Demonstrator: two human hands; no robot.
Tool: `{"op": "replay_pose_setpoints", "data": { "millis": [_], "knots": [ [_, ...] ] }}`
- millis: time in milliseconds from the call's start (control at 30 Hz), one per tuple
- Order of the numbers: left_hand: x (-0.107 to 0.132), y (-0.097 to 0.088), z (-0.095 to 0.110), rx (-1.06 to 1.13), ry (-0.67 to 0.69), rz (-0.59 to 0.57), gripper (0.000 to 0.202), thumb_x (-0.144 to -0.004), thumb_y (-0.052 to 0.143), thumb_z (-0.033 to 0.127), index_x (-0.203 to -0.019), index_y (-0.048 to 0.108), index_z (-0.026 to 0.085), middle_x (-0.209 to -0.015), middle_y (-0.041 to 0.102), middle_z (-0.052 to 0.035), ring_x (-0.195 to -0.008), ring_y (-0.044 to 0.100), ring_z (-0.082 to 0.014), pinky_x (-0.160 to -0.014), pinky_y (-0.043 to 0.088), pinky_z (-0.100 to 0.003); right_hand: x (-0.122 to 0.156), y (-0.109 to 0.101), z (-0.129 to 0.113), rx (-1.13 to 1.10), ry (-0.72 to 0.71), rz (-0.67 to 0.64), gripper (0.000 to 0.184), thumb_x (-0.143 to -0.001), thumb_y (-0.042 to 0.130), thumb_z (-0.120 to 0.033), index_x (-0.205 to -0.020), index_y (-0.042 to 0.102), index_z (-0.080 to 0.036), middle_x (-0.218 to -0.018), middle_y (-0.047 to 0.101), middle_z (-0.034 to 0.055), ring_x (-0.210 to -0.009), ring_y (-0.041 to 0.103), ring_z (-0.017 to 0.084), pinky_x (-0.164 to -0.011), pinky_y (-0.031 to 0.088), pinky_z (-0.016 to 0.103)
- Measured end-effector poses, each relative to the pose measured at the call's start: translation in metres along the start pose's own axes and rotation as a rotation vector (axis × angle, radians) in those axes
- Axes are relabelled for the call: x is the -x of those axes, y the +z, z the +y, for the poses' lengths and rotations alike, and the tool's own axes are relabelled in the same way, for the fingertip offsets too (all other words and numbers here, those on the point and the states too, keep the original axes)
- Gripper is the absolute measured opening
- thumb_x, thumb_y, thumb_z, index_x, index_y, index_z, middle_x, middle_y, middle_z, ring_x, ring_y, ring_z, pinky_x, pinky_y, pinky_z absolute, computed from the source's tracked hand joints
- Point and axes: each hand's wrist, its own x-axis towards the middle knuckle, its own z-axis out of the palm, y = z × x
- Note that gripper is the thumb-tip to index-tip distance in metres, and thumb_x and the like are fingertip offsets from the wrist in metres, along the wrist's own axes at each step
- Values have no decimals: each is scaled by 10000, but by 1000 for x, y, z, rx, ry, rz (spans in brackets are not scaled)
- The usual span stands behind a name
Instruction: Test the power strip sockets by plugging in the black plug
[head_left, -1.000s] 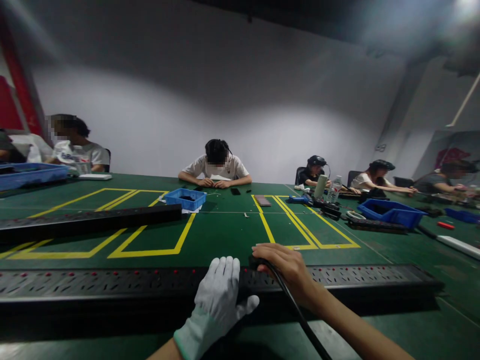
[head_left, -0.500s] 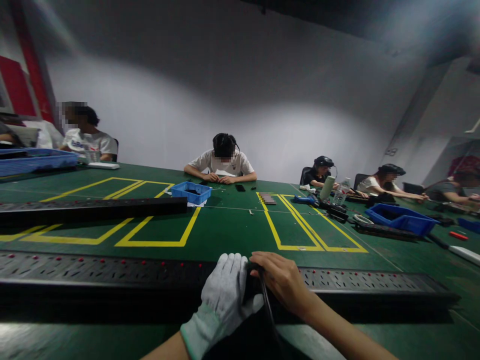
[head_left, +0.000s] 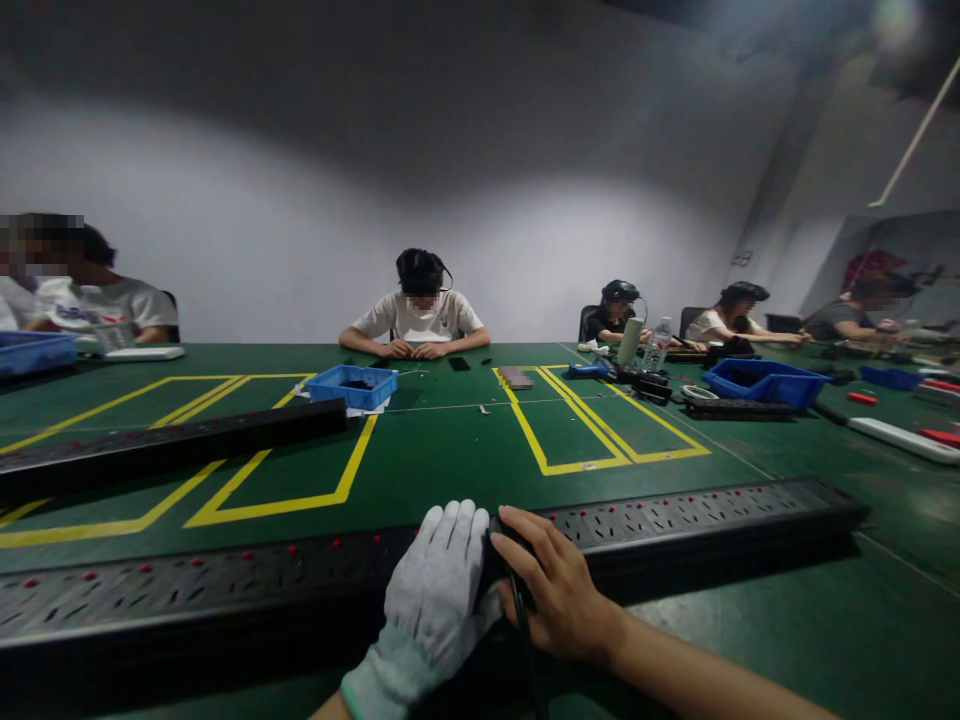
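A long black power strip [head_left: 675, 520] with slotted sockets and small red parts runs across the table in front of me. My left hand [head_left: 435, 585], in a pale grey knit glove, lies over its middle, fingers straight and together on top, thumb bent toward the near side. Close beside it, my bare right hand [head_left: 551, 580] has its fingers closed round a dark plug [head_left: 495, 545], mostly hidden between the hands. A black cable [head_left: 525, 640] drops from the plug toward me. Whether the plug sits in a socket cannot be seen.
A second black power strip [head_left: 247, 435] lies at left, near a small blue bin [head_left: 352, 387]. Yellow tape [head_left: 585, 466] marks the green table. At right are a blue tray [head_left: 765, 384], a bottle [head_left: 658, 345] and a white strip [head_left: 904, 440]. Several people sit around the table.
The view has turned right, so the far things sit further left. The strip now slants, its right end higher. Both hands stay together at its middle, the right fingers slightly lower round the plug.
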Motion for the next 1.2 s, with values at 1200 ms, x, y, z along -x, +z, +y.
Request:
{"op": "replay_pose_setpoints", "data": {
  "millis": [1200],
  "knots": [
    [-9,-9,2,7,-7,25,522,-881,483,374,-1251,527,8,-1236,600,-228,-1181,556,-333,-969,486,-493,-6,-14,-5,-20,7,-11,521,-826,432,-65,-1342,460,-132,-1390,503,173,-1339,425,259,-1070,402,481]
  ]
}}
